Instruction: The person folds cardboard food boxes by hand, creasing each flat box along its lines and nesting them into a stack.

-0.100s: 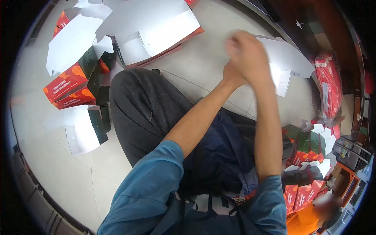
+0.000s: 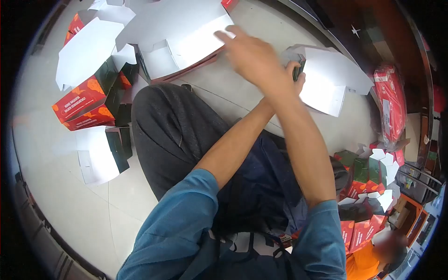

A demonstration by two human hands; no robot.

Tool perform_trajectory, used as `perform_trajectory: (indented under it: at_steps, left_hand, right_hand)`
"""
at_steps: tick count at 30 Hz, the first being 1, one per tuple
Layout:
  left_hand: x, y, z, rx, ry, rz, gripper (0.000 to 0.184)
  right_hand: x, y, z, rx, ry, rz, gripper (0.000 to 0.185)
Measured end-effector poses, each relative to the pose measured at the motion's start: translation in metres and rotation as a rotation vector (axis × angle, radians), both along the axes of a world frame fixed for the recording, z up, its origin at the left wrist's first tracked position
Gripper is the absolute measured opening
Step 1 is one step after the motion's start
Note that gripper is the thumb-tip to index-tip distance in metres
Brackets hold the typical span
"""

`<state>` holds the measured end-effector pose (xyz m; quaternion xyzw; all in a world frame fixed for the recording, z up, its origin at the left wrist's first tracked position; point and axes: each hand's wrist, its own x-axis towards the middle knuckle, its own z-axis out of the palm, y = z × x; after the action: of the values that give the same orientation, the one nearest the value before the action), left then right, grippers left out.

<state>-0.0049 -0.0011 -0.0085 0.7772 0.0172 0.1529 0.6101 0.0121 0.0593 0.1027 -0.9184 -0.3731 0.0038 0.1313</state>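
**Right hand [image 2: 249, 53] swings left; left hand [image 2: 299, 83] pinches the right box [image 2: 324, 86]**

The right hand has just shifted from over the left hand, at upper right of centre, to the upper middle of the frame. That uncovers the left hand's fingers and the right box's dark green inner edge. The boxes on the left of the frame lie much as they did. As I judge it, the right box now rests in the left hand's keeping alone.

The left forearm slants from lower left toward upper right, ending at the near edge of the right box. Its fingers and thumb close around the green edge, one on each side, seemingly pinching it. The right forearm rises from lower right and crosses above the left one near the wrist. The right hand is blurred, fingers spread and pointing left, with nothing visible in it. Its fingertips overlap the rim of the top box [image 2: 191, 25], upper middle; whether they touch it I cannot tell.

The right box sits open, upper right of centre, white side up on the floor [image 2: 140, 205]. Red boxes [image 2: 84, 100] lie at upper left, and a plastic-wrapped red bundle [image 2: 391, 105] is at far right.
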Motion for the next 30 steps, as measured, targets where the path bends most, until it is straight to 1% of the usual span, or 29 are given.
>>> perform_trajectory:
  at_steps: [2,3,5,6,8,9,11,13,14,16,18,20,22,23,24,25,26,27,29,30]
  left_hand:
    - [-0.001,0.002,0.020,0.023,0.157,-0.001,0.034]
    - [0.002,-0.001,0.017,-0.004,0.185,-0.012,0.035]
    - [0.009,-0.008,0.009,0.029,0.132,0.030,0.038]
    - [0.009,-0.010,0.005,0.044,0.112,0.051,0.039]
    - [0.010,-0.013,-0.004,-0.215,-0.019,0.091,0.040]
    - [0.012,-0.016,-0.002,-0.347,-0.094,0.108,0.041]
    - [0.016,0.009,0.029,-0.351,-0.060,0.164,0.037]
    - [0.012,0.037,0.043,-0.676,0.070,0.166,0.031]
    - [0.007,0.050,0.049,-1.000,0.190,0.126,0.027]
    - [-0.004,0.092,0.084,-1.049,0.194,0.103,0.022]
    - [-0.023,0.142,0.123,-1.072,0.110,0.122,0.022]
    - [-0.050,0.192,0.144,-1.048,0.006,0.004,0.023]
    - [-0.065,0.229,0.156,-1.085,-0.075,-0.198,0.027]
    - [-0.065,0.241,0.158,-1.076,-0.058,-0.313,0.024]
    - [-0.069,0.235,0.174,-1.081,0.051,-0.259,0.023]
    - [-0.074,0.223,0.200,-1.087,0.160,-0.205,0.022]
    - [-0.073,0.223,0.197,-1.091,0.185,-0.220,0.017]
    - [-0.072,0.223,0.195,-1.095,0.210,-0.235,0.016]
    - [-0.040,0.266,0.117,-1.252,-0.130,-0.767,0.025]
    - [-0.044,0.263,0.126,-1.280,-0.128,-0.765,0.026]
  right_hand:
    - [0.012,0.022,-0.015,-0.240,-0.061,0.035,0.028]
    - [0.014,0.024,-0.011,-0.226,-0.063,0.017,0.027]
    - [0.016,0.023,-0.004,-0.203,-0.053,-0.016,0.024]
    - [0.017,0.020,-0.001,-0.101,-0.099,0.000,0.023]
    - [0.017,0.001,0.005,0.102,-0.186,0.011,0.021]
    - [0.020,-0.008,0.013,0.224,-0.154,0.011,0.020]
    - [0.026,-0.023,0.030,0.474,-0.097,0.027,0.017]
    - [0.029,-0.033,0.050,0.775,0.283,-0.141,0.013]
    - [0.029,-0.038,0.060,0.924,0.479,-0.222,0.011]
    - [0.035,-0.049,0.067,1.223,0.757,-0.169,0.013]
    - [0.042,-0.062,0.063,1.457,1.054,-0.076,0.013]
    - [0.044,-0.068,0.043,1.539,1.201,-0.085,0.012]
    - [0.030,-0.061,0.027,1.614,1.318,-0.123,0.011]
    - [0.023,-0.057,0.020,1.598,1.344,-0.122,0.011]
    - [0.017,-0.052,0.015,1.580,1.371,-0.124,0.011]
    - [0.010,-0.047,0.014,1.560,1.395,-0.128,0.011]
    - [0.004,-0.043,0.014,1.567,1.404,-0.138,0.011]
    - [-0.002,-0.039,0.016,1.581,1.402,-0.151,0.011]
    - [-0.007,-0.041,0.020,1.610,1.416,-0.148,0.011]
    - [-0.008,-0.046,0.019,1.625,1.436,-0.127,0.011]
